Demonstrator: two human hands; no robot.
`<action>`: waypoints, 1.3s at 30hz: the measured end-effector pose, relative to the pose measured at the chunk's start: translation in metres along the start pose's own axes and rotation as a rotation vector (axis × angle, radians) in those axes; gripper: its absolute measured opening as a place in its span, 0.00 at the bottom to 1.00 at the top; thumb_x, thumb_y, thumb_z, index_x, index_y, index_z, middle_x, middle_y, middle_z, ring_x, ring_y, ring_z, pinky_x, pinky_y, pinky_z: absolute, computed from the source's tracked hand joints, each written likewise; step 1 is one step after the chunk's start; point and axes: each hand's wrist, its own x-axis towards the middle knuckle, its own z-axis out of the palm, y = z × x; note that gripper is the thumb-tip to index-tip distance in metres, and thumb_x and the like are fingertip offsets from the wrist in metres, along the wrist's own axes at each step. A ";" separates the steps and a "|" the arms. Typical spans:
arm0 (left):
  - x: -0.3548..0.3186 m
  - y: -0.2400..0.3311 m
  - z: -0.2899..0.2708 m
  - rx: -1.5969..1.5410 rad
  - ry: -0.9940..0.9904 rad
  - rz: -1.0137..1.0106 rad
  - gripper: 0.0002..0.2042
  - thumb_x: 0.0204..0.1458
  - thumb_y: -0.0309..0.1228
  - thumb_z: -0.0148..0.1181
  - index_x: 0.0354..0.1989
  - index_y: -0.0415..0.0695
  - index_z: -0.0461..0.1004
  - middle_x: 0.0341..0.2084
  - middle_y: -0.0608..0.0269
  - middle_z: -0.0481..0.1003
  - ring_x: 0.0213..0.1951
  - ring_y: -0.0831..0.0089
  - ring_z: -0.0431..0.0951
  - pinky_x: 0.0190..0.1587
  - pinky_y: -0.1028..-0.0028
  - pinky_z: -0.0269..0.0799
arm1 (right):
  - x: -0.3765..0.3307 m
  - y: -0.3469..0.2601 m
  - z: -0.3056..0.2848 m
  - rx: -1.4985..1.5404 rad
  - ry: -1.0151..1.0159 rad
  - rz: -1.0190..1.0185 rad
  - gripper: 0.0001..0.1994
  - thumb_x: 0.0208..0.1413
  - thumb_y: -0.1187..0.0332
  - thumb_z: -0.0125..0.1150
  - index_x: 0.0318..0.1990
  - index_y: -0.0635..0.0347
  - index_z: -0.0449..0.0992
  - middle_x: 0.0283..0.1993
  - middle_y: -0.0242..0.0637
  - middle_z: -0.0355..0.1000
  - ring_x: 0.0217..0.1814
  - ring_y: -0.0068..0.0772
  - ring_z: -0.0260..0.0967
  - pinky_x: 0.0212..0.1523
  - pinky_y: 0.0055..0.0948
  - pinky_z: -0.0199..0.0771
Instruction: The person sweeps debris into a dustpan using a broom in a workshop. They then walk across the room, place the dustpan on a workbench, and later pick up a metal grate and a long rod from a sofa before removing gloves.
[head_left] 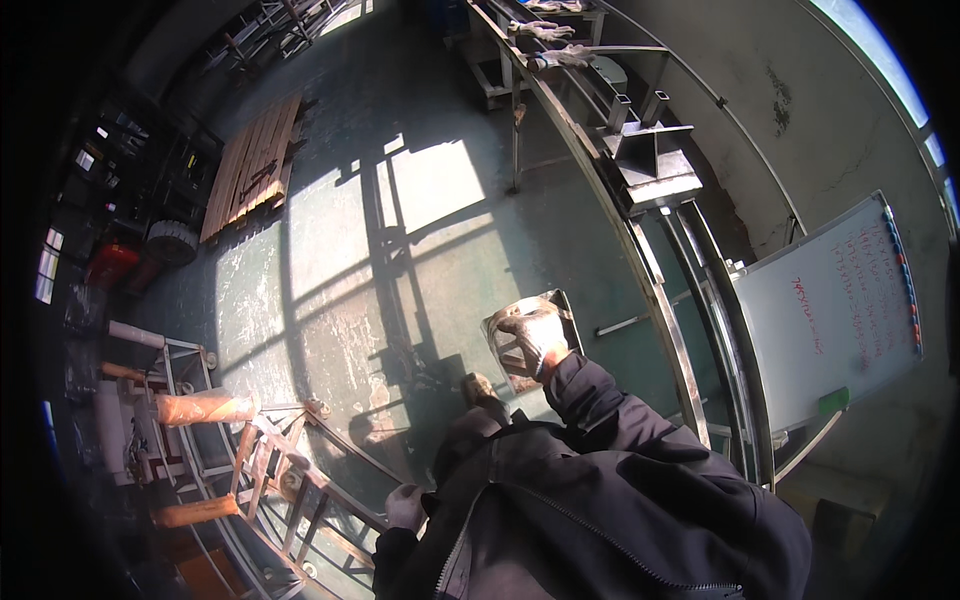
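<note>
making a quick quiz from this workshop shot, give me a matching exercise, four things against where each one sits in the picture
Things:
1. wooden pallet
2. whiteboard
3. shiny metal piece
4. left hand

Places:
a. far right, leaning by the wall
b. bottom centre, beside the dark jacket
c. upper left, on the floor
d. centre, gripped by the gloved right hand

Pairs: 1-c, 2-a, 3-d, 4-b

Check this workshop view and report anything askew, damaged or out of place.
Nothing is clearly damaged or spilled. The right hand holds a shiny metal piece up; the left hand hangs low. Odd bits: a pair of work gloves left on the long steel frame, and a whiteboard leaning tilted.
</note>
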 end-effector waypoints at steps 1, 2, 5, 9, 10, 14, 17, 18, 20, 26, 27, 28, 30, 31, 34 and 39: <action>0.021 0.009 -0.014 -0.026 0.030 0.084 0.15 0.64 0.34 0.71 0.48 0.31 0.87 0.39 0.50 0.90 0.44 0.61 0.90 0.50 0.63 0.83 | 0.014 -0.021 0.008 0.099 0.048 0.112 0.11 0.63 0.73 0.74 0.51 0.63 0.85 0.41 0.36 0.83 0.39 0.34 0.81 0.39 0.39 0.83; 0.045 0.026 -0.030 0.017 0.076 0.079 0.16 0.64 0.34 0.71 0.48 0.31 0.87 0.38 0.50 0.90 0.43 0.62 0.90 0.50 0.63 0.83 | 0.028 -0.044 0.014 0.332 0.098 0.209 0.11 0.63 0.73 0.74 0.51 0.64 0.84 0.41 0.36 0.82 0.39 0.33 0.80 0.39 0.39 0.83; 0.113 0.100 -0.079 -0.013 0.060 0.101 0.14 0.63 0.32 0.69 0.46 0.31 0.87 0.36 0.52 0.89 0.39 0.64 0.89 0.46 0.65 0.84 | 0.085 -0.105 0.039 0.192 0.189 0.110 0.15 0.57 0.78 0.76 0.52 0.59 0.84 0.43 0.38 0.85 0.43 0.38 0.84 0.48 0.41 0.87; 0.206 0.207 -0.139 0.243 0.183 0.308 0.14 0.63 0.34 0.66 0.41 0.33 0.88 0.32 0.49 0.87 0.38 0.60 0.89 0.46 0.60 0.83 | 0.181 -0.147 0.082 0.069 0.285 -0.035 0.16 0.56 0.76 0.78 0.51 0.63 0.83 0.41 0.34 0.84 0.40 0.28 0.82 0.43 0.33 0.85; 0.232 0.231 -0.152 0.320 0.143 0.414 0.15 0.63 0.37 0.65 0.40 0.36 0.89 0.33 0.43 0.87 0.39 0.53 0.90 0.47 0.56 0.82 | 0.208 -0.153 0.093 0.084 0.290 -0.093 0.11 0.59 0.73 0.79 0.45 0.68 0.85 0.37 0.33 0.83 0.34 0.25 0.78 0.38 0.28 0.79; 0.339 0.307 -0.165 0.267 0.218 0.316 0.15 0.62 0.40 0.67 0.42 0.40 0.91 0.37 0.43 0.89 0.44 0.47 0.91 0.50 0.56 0.84 | 0.333 -0.176 0.126 0.093 0.293 -0.107 0.12 0.60 0.72 0.79 0.46 0.68 0.85 0.37 0.33 0.84 0.34 0.25 0.79 0.36 0.28 0.82; 0.411 0.339 -0.163 0.218 0.177 0.195 0.16 0.60 0.41 0.69 0.42 0.40 0.92 0.36 0.48 0.90 0.43 0.52 0.92 0.50 0.58 0.85 | 0.428 -0.203 0.149 0.102 0.289 -0.092 0.11 0.60 0.74 0.78 0.48 0.64 0.84 0.39 0.35 0.83 0.35 0.26 0.81 0.36 0.29 0.84; 0.435 0.348 -0.167 0.147 0.149 0.090 0.16 0.59 0.41 0.70 0.42 0.41 0.92 0.35 0.49 0.90 0.42 0.53 0.92 0.50 0.58 0.85 | 0.457 -0.215 0.160 0.121 0.293 -0.103 0.12 0.59 0.75 0.78 0.49 0.61 0.83 0.40 0.34 0.83 0.35 0.26 0.80 0.35 0.29 0.85; 0.469 0.357 -0.178 0.237 0.203 0.090 0.17 0.60 0.43 0.71 0.41 0.40 0.92 0.32 0.53 0.90 0.39 0.63 0.92 0.48 0.61 0.85 | 0.514 -0.244 0.182 0.071 0.272 -0.166 0.10 0.59 0.75 0.78 0.47 0.63 0.87 0.42 0.36 0.84 0.37 0.29 0.83 0.36 0.30 0.87; 0.611 0.376 -0.220 0.080 0.154 0.087 0.20 0.68 0.42 0.71 0.57 0.36 0.85 0.40 0.57 0.87 0.43 0.66 0.87 0.48 0.63 0.84 | 0.687 -0.337 0.245 -0.062 0.225 -0.109 0.13 0.60 0.70 0.78 0.48 0.69 0.87 0.42 0.39 0.86 0.39 0.30 0.85 0.40 0.33 0.89; 0.635 0.383 -0.225 -0.018 0.140 0.081 0.20 0.69 0.42 0.72 0.56 0.36 0.85 0.40 0.57 0.87 0.41 0.66 0.86 0.47 0.63 0.84 | 0.713 -0.348 0.256 -0.046 0.195 -0.157 0.13 0.59 0.70 0.79 0.47 0.70 0.86 0.40 0.39 0.86 0.38 0.30 0.85 0.39 0.33 0.88; 0.658 0.390 -0.230 -0.116 0.127 0.074 0.21 0.69 0.43 0.72 0.56 0.36 0.86 0.39 0.57 0.88 0.40 0.67 0.86 0.46 0.63 0.83 | 0.746 -0.363 0.266 -0.202 0.217 -0.027 0.12 0.60 0.71 0.78 0.47 0.69 0.86 0.40 0.38 0.86 0.37 0.29 0.84 0.38 0.31 0.88; 0.716 0.411 -0.234 0.388 0.102 0.452 0.22 0.68 0.46 0.74 0.55 0.36 0.87 0.39 0.56 0.88 0.38 0.64 0.85 0.45 0.63 0.83 | 0.802 -0.386 0.289 0.013 0.182 -0.121 0.12 0.61 0.71 0.78 0.47 0.68 0.86 0.40 0.37 0.86 0.36 0.29 0.84 0.38 0.31 0.88; 0.745 0.422 -0.237 0.610 0.154 0.646 0.23 0.67 0.47 0.75 0.54 0.36 0.87 0.40 0.55 0.88 0.37 0.63 0.84 0.45 0.63 0.83 | 0.830 -0.399 0.297 0.031 0.153 -0.164 0.11 0.62 0.70 0.79 0.47 0.67 0.86 0.40 0.37 0.87 0.37 0.29 0.85 0.38 0.30 0.87; 0.848 0.477 -0.242 0.375 -0.015 0.281 0.15 0.66 0.40 0.70 0.53 0.44 0.88 0.40 0.58 0.88 0.39 0.64 0.87 0.45 0.61 0.84 | 0.913 -0.441 0.334 0.079 0.202 -0.127 0.14 0.66 0.64 0.80 0.46 0.67 0.86 0.40 0.37 0.87 0.38 0.28 0.84 0.40 0.30 0.87; 1.015 0.652 -0.330 -0.087 -0.024 -0.086 0.17 0.59 0.41 0.73 0.41 0.35 0.91 0.30 0.53 0.89 0.37 0.65 0.91 0.44 0.62 0.86 | 1.037 -0.527 0.405 0.128 0.257 -0.103 0.15 0.69 0.60 0.78 0.46 0.64 0.84 0.39 0.37 0.85 0.40 0.30 0.85 0.39 0.30 0.86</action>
